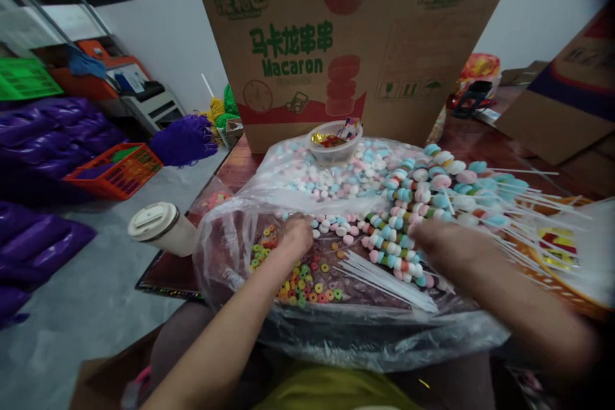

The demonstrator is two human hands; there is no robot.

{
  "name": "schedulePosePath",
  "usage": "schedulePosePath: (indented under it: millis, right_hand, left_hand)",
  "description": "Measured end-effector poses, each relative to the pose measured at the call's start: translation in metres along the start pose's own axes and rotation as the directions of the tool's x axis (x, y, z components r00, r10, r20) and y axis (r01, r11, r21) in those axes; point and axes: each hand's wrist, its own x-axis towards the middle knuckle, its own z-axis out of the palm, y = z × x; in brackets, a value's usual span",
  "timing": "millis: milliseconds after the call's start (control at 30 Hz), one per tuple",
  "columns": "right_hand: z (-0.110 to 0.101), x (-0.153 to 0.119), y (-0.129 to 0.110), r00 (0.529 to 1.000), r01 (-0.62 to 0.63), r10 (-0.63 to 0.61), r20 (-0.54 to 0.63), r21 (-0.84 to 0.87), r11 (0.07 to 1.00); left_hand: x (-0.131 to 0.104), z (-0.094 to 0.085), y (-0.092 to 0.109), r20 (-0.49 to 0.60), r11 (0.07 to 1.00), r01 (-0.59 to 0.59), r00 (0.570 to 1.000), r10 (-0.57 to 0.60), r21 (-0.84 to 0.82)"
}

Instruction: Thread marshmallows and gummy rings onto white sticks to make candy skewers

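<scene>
My left hand (pixel 296 235) is reaching down at the near edge of a heap of pastel marshmallow candies (pixel 339 225). Its fingertips are hidden among the candies, so I cannot tell what they hold. Below it, colourful ring-shaped candies (pixel 302 283) lie scattered on a clear plastic sheet (pixel 230 256). Smeared by motion, my right hand (pixel 435 237) is beside a pile of candy skewers (pixel 401 243) threaded with marshmallows and rings. Whether it grips anything is unclear. Between my arms lies a bundle of bare white sticks (pixel 384 282).
Behind the heap stands a large cardboard box (pixel 307 102), with a plastic bowl of wrappers (pixel 335 150) before it. A lidded paper cup (pixel 166 229) is at the left edge. An orange basket (pixel 552 285) is at the right. Purple bags (pixel 43 237) and an orange crate (pixel 118 173) occupy the floor.
</scene>
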Motion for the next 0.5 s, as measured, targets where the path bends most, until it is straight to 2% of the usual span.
schedulePosePath:
  millis: [33, 100, 200, 300, 400, 433, 500]
  right_hand:
    - [0.019, -0.014, -0.016, 0.992, 0.077, -0.078, 0.097, 0.012, 0.997]
    - [0.056, -0.034, -0.041, 0.962, 0.177, -0.178, 0.207, 0.025, 0.984]
    - [0.089, -0.048, -0.050, 0.926, 0.255, -0.254, 0.280, 0.035, 0.966]
    - [0.091, -0.048, -0.038, 0.899, 0.306, -0.314, 0.304, 0.073, 0.949]
    - [0.078, -0.037, -0.033, 0.890, 0.354, -0.389, 0.240, 0.175, 0.918]
    - [0.074, -0.031, -0.037, 0.896, 0.355, -0.391, 0.210, 0.190, 0.915]
    - [0.070, -0.013, -0.052, 0.920, 0.323, -0.349, 0.180, 0.159, 0.933]
  left_hand:
    - [0.008, 0.007, 0.001, 0.009, 1.000, 0.025, 1.000, -0.025, 0.002]
    - [0.019, 0.015, -0.001, 0.024, 0.998, 0.065, 0.998, -0.065, -0.001]
    - [0.022, 0.008, -0.013, 0.022, 0.996, 0.088, 0.996, -0.087, -0.022]
    - [0.008, -0.011, -0.027, -0.014, 0.995, 0.076, 0.997, -0.077, -0.062]
    - [-0.012, -0.027, -0.037, -0.064, 0.994, 0.055, 0.996, -0.061, -0.093]
    - [-0.019, -0.029, -0.038, -0.072, 0.989, 0.059, 0.995, -0.069, -0.139]
    - [-0.032, -0.029, -0.037, -0.047, 0.936, 0.107, 0.990, -0.130, -0.335]
